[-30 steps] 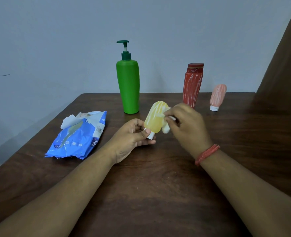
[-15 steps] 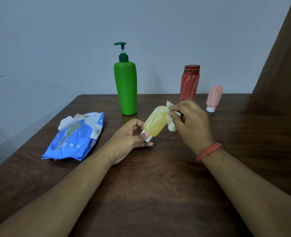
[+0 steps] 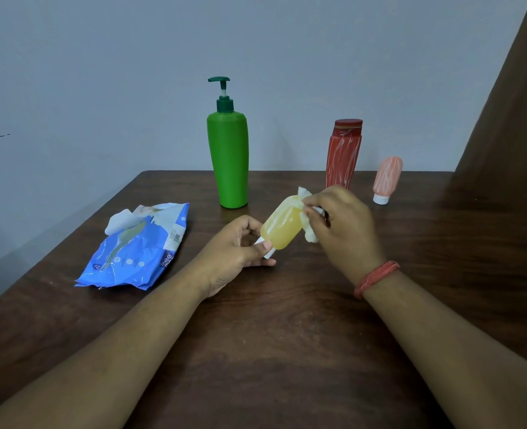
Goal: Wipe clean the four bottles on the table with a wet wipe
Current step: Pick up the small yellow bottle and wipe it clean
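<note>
Head view: small translucent yellow plastic bottle point(image 3: 282, 226) above desk middle, tilted, white cap toward near-left, pinched at cap by left hand point(image 3: 236, 253); crumpled white wet wipe point(image 3: 307, 218) gripped against its upper end by right hand point(image 3: 342, 226).

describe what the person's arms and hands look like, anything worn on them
Both forearms are bare, with no sleeves in view. The right hand has a bracelet of orange-red threads wound round its wrist. The left hand and its wrist wear nothing visible: no gloves, watch or rings.
</note>
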A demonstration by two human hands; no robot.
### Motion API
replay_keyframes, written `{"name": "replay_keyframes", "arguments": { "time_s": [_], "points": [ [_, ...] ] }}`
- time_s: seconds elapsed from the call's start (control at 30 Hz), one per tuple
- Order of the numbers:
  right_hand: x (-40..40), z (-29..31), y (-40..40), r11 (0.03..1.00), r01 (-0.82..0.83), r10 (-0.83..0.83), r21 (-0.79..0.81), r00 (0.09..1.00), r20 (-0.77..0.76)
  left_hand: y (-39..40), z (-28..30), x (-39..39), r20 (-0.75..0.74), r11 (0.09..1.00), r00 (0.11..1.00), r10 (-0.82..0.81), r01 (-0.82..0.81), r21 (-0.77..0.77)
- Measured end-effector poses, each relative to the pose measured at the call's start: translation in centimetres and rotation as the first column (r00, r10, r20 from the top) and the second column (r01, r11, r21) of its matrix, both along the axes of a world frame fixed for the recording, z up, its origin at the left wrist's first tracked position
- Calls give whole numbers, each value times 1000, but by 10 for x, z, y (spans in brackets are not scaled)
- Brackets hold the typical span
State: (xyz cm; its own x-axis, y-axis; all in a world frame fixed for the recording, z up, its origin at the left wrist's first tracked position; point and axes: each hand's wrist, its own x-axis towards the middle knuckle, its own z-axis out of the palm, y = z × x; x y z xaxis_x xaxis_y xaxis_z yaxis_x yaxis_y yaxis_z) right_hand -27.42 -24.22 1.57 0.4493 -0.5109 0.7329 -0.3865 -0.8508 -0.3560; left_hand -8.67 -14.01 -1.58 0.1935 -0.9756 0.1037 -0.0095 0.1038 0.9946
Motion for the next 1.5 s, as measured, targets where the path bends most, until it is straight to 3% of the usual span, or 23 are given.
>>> {"name": "replay_keyframes", "arguments": {
  "time_s": [0.1,0.2,0.33,0.43,0.57,0.7,0.8,0.93,1.03,1.17,1.3,1.4,1.5],
  "points": [
    [1,-1,2,996,-70,66,-48,995,-80,0,0,0,-5,1000,1000,6,-6,-10],
    [0,2,-1,1000,13,-13,15,999,33,1,0,-1,19,1000,1000,4,-4,-1],
    [2,0,4,997,-46,43,-55,998,-51,1,0,-2,59,1000,998,16,-16,-2],
    [-1,3,-1,1000,25,-25,13,999,38,2,1,-2,90,1000,996,14,-14,3],
    [2,0,2,999,-21,18,-41,996,-86,3,2,-2,69,1000,997,21,-22,3],
    [0,5,0,999,46,-47,27,998,39,3,3,-2,155,999,987,33,-35,16],
    [1,4,4,998,21,-24,-52,998,-61,4,4,-2,234,998,970,64,-67,5],
    [-2,7,2,999,44,-44,14,999,12,7,8,-5,310,994,945,106,-111,-1],
    [2,6,9,996,-22,13,-84,993,-117,8,10,-6,315,991,941,128,-130,-13],
    [0,8,8,999,51,-51,-17,998,-30,7,9,-8,337,990,932,137,-136,-27],
    [3,6,13,997,-27,17,-78,991,-132,7,9,-8,340,984,924,176,-168,-54],
    [1,9,10,997,71,-72,-24,997,-39,5,9,-8,345,978,915,208,-198,-64],
    [5,7,18,996,-30,19,-88,992,-125,5,7,-9,362,973,904,229,-216,-77]
  ]
}}
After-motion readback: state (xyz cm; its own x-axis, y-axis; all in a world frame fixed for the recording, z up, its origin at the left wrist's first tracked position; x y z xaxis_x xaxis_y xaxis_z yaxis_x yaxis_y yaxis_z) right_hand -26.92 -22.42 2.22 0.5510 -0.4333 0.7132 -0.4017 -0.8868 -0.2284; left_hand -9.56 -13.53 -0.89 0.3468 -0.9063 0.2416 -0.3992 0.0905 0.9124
